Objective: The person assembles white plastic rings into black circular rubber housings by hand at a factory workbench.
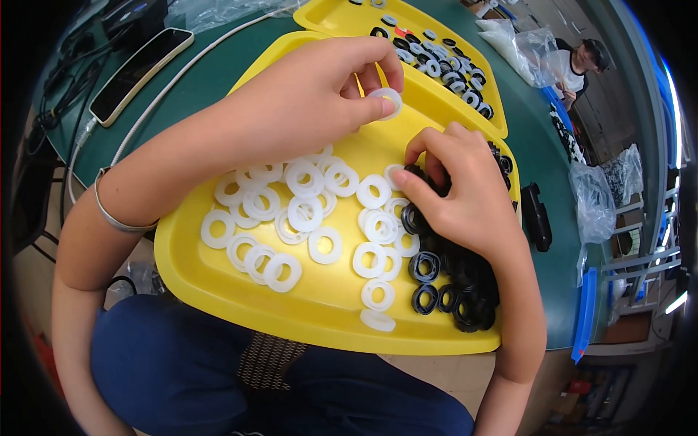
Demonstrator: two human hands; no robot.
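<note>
Between the thumb and fingers of my left hand (342,83) is a white ring (394,97), raised over the far part of a yellow tray (327,330). My right hand (465,189) bends over a heap of black rings (465,272) on the tray's right side. Its thumb and forefinger close around a black ring (416,171), partly hidden by the fingers. A white ring by the thumb (390,176) lies next to this hand. Loose white rings (305,214) spread over the tray's left and middle, some overlapping.
Beyond stands a second yellow tray (502,129) with mixed black and white rings. A phone (138,76) with a white cable (156,98) lies on the green table at the left. Plastic bags (592,200) and a black object (536,216) are at the right. Another person (574,69) sits farther back.
</note>
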